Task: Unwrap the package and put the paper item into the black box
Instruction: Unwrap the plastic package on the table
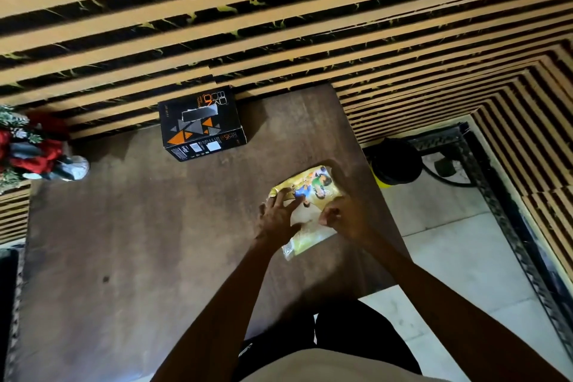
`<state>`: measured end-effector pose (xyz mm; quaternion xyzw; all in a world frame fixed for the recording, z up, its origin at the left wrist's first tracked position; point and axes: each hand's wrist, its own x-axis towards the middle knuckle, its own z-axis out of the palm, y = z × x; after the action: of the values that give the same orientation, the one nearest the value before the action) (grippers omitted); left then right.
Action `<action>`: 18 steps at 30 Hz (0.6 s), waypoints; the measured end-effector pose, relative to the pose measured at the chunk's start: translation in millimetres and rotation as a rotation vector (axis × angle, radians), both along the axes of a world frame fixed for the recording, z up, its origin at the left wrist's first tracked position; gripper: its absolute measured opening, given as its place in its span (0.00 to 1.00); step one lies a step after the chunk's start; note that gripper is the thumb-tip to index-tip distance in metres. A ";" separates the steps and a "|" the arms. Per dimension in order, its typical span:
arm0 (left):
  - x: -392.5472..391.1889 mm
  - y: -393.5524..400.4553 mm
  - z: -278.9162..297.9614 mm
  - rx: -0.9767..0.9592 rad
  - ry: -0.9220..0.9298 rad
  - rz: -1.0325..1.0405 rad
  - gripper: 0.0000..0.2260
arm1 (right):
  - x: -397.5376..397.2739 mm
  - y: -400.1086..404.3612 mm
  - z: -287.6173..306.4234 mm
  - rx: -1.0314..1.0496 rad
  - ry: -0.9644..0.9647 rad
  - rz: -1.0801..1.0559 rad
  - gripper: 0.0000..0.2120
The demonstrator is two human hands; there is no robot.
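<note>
A yellow package (313,192) with a colourful cartoon print lies on the brown table (139,242), near its right edge. My left hand (277,219) rests flat on the package's left part, fingers spread. My right hand (342,215) pinches the wrapper at the package's near right side, where a pale inner sheet (305,215) shows between the hands. The black box (201,122), printed with orange and grey triangles, stands closed at the back of the table against the wall, well apart from both hands.
A red and green flower arrangement with a white base (34,149) sits at the table's left edge. A black and yellow container (395,166) stands on the tiled floor right of the table. Striped wall panels run behind.
</note>
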<state>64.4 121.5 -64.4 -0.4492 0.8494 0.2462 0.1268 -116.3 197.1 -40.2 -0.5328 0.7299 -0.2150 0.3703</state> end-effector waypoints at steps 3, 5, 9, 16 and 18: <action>-3.6 5.8 8.6 -0.055 0.105 0.082 0.21 | -9.6 27.6 5.1 -0.040 0.012 -0.035 0.03; -6.8 17.1 20.0 -0.108 0.306 0.144 0.14 | -12.9 42.6 10.9 -0.045 -0.005 -0.046 0.05; -3.9 39.3 31.4 0.388 0.422 0.097 0.11 | -13.2 60.7 16.8 -0.074 0.125 0.031 0.09; -3.7 48.8 27.9 0.476 0.448 0.326 0.03 | -3.4 74.7 39.3 -0.291 0.433 0.278 0.13; -5.6 48.1 35.7 0.513 0.472 0.394 0.03 | -2.4 82.1 41.8 -0.373 0.445 0.250 0.14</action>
<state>58.9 169.6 -28.7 -0.4885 0.6636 0.5664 -0.0136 -118.7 279.1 1.6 -0.7113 0.6696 -0.1762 0.1210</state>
